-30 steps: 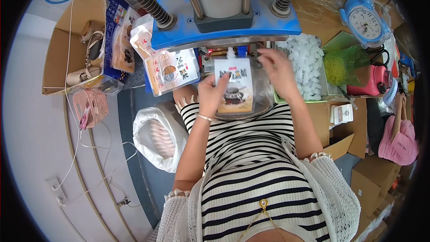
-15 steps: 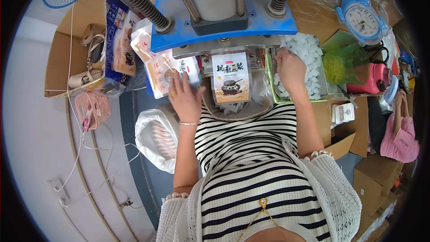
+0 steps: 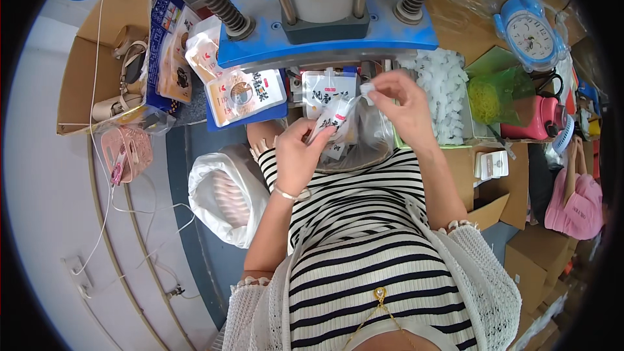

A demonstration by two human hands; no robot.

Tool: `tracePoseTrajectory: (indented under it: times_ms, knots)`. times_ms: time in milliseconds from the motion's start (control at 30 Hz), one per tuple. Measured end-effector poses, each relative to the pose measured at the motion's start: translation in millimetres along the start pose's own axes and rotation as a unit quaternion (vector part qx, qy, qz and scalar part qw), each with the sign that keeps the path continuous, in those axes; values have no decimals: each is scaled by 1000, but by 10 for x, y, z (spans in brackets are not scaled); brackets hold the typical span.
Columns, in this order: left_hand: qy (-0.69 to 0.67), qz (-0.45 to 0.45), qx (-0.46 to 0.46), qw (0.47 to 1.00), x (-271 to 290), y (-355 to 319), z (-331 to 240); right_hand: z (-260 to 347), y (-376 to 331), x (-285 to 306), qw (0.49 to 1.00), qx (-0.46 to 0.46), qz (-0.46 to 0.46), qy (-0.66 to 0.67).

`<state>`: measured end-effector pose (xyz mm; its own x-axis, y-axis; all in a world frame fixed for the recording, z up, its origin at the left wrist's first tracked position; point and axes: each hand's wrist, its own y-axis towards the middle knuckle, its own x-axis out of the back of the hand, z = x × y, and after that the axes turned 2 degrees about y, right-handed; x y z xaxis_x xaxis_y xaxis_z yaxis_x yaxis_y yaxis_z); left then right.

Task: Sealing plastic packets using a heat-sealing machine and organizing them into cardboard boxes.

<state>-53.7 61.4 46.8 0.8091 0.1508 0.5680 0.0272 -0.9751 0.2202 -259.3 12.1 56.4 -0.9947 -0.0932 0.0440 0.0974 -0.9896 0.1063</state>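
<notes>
My left hand [image 3: 300, 156] is closed on the edge of a white printed pouch [image 3: 334, 119], which it holds tilted above the lap. Close by on the right, my right hand [image 3: 404, 105] pinches a small white plastic piece [image 3: 367, 90], like a spout, at the pouch's upper end. Whether piece and pouch touch I cannot tell. Behind them, another printed pouch [image 3: 314, 82] lies under the blue press [image 3: 325, 42]. Below hangs a clear plastic-lined bin [image 3: 380, 136] with pouches in it. To the left, a stack of orange-and-white pouches [image 3: 237, 101] rests on a blue surface.
Many small white pieces fill a tray [image 3: 444, 94] at right. Beyond are a green container [image 3: 497, 94], a pink object [image 3: 536, 117] and a blue clock [image 3: 530, 32]. A cardboard box [image 3: 84, 81] and a white sack [image 3: 227, 198] are at left. A person in pink [image 3: 572, 205] sits far right.
My left hand has brought a pouch from the left stack to the middle. My right hand has come left from the tray, holding a small white piece.
</notes>
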Motion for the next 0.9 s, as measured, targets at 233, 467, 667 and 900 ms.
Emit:
tracePoseTrajectory:
  times_ms: [233,467,667,900]
  knots:
    - [-121,139,178,967,-243,-31,125,6,196,62,921,148,175,-314]
    - [-294,122,187,929,-456,-68,397,-300,139,-77,987,9,78,-140]
    - [-300,75,227,924,-436,311,547,-267,91,313,964,32,-88,-248]
    - [215,153,187,946,-73,544,80,-386,-206,373,841,-22,-4,-540]
